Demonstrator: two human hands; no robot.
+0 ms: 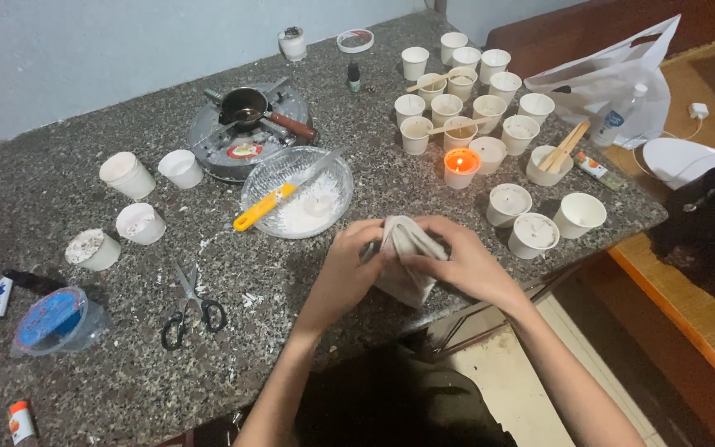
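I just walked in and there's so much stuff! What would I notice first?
The lit candle glows orange among the white paper cups at the counter's far right. Near the front edge, the left hand and right hand grip a pale cloth. Behind them sits a glass bowl of white wax.

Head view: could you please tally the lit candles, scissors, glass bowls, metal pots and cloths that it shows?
Lit candle: 1
Scissors: 1
Glass bowl: 1
Metal pot: 1
Cloth: 1
Total: 5
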